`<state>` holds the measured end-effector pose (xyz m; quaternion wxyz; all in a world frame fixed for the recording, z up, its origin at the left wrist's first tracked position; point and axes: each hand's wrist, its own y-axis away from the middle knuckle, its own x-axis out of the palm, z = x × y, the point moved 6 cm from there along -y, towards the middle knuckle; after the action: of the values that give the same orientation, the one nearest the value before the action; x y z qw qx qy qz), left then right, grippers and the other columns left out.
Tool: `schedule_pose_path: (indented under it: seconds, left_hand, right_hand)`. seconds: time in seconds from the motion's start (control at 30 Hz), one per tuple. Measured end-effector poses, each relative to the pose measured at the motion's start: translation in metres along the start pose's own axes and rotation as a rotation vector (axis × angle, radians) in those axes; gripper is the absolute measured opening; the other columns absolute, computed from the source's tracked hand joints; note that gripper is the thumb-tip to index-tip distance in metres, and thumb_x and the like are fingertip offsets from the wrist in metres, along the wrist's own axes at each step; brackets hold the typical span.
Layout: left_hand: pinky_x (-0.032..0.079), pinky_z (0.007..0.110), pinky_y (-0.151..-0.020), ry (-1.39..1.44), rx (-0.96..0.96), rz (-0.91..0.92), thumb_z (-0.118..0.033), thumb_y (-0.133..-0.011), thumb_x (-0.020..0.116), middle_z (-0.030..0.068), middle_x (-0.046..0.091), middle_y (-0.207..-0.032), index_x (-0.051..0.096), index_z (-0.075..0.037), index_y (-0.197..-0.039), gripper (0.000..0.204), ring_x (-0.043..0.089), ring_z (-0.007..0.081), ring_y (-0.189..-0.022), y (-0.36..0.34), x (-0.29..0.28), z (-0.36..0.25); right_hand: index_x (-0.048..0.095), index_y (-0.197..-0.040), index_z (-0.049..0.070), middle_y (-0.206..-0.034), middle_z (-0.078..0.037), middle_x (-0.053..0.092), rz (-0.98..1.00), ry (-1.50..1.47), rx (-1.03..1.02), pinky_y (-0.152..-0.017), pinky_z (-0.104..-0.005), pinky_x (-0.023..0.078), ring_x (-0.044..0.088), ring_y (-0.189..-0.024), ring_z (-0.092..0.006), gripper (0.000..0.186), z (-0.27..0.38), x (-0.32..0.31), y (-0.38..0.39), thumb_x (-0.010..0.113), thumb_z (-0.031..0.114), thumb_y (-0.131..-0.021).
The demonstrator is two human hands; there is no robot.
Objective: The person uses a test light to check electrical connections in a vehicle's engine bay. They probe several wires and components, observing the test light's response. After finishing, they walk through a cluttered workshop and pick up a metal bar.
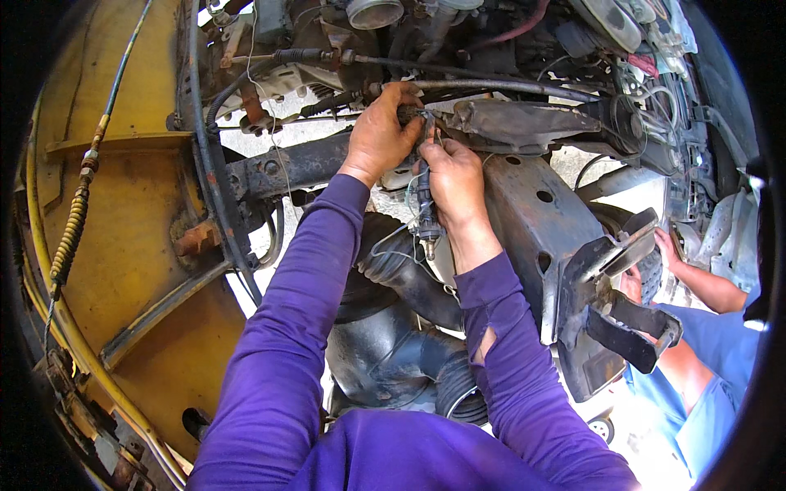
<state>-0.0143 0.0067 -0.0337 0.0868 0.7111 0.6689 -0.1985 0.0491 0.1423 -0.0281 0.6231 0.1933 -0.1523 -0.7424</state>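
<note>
Carefully now: your left hand (378, 131) is closed around the black cable (491, 85) just above the rusty frame rail (532, 221), and your right hand (450, 184) grips a small cylindrical part (426, 214) with thin wires, hanging just left of that rail. If you pull hard, I think the wires may tear or the part may slip down. No packages, labels or signs are visible near the rail.

My sleeves (303, 327) are purple. Left of them the body panel (139, 237) is yellow with rust-brown patches, and its cable (72, 229) is coiled yellow. Right of my sleeves the bracket (532, 221) is grey-brown; the other person's shirt (704, 393) is blue.
</note>
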Motion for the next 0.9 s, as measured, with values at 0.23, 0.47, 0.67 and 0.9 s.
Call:
schedule_pose_path:
  seconds: [0.23,0.47,0.67,0.9]
  left_hand:
    - [0.053,0.045,-0.089,-0.061,0.006,-0.003,-0.009,-0.081,0.075,0.0134,0.072,-0.112,0.052,-0.006,-0.126,0.05,0.067,0.0383,-0.107,-0.003,-0.003,-0.002]
    - [0.054,0.047,-0.088,-0.209,0.086,-0.098,-0.01,-0.08,0.078,0.0176,0.07,-0.114,0.058,-0.003,-0.122,0.047,0.065,0.0408,-0.107,-0.006,-0.008,-0.003]
    - [0.054,0.04,-0.088,-0.05,0.032,0.255,-0.016,-0.088,0.076,0.0213,0.073,-0.105,0.068,0.003,-0.115,0.034,0.069,0.0352,-0.1,-0.027,-0.019,0.004]
    - [0.051,0.032,-0.095,0.055,-0.266,0.759,-0.024,-0.096,0.072,0.0154,0.073,-0.121,0.064,0.003,-0.132,0.046,0.067,0.0178,-0.105,-0.054,-0.008,0.02]
  right_hand:
    - [0.068,-0.083,-0.005,-0.069,-0.008,0.066,-0.047,-0.074,0.01,-0.059,-0.0324,0.046,0.059,-0.062,-0.0144,0.02,0.011,0.003,0.002,0.063,0.014,-0.088]
    - [0.069,-0.083,-0.004,-0.07,-0.009,0.067,-0.099,0.067,-0.048,-0.062,-0.0336,0.047,0.06,-0.063,-0.0154,0.021,-0.001,-0.006,-0.007,0.065,0.016,-0.087]
    - [0.07,-0.083,-0.004,-0.069,-0.01,0.067,-0.114,0.077,-0.091,-0.061,-0.0339,0.047,0.059,-0.062,-0.0156,0.021,0.002,-0.007,-0.006,0.065,0.017,-0.087]
    - [0.07,-0.083,-0.005,-0.069,-0.009,0.068,-0.108,0.064,-0.077,-0.061,-0.0331,0.047,0.06,-0.062,-0.0155,0.021,0.003,-0.008,-0.007,0.065,0.015,-0.088]
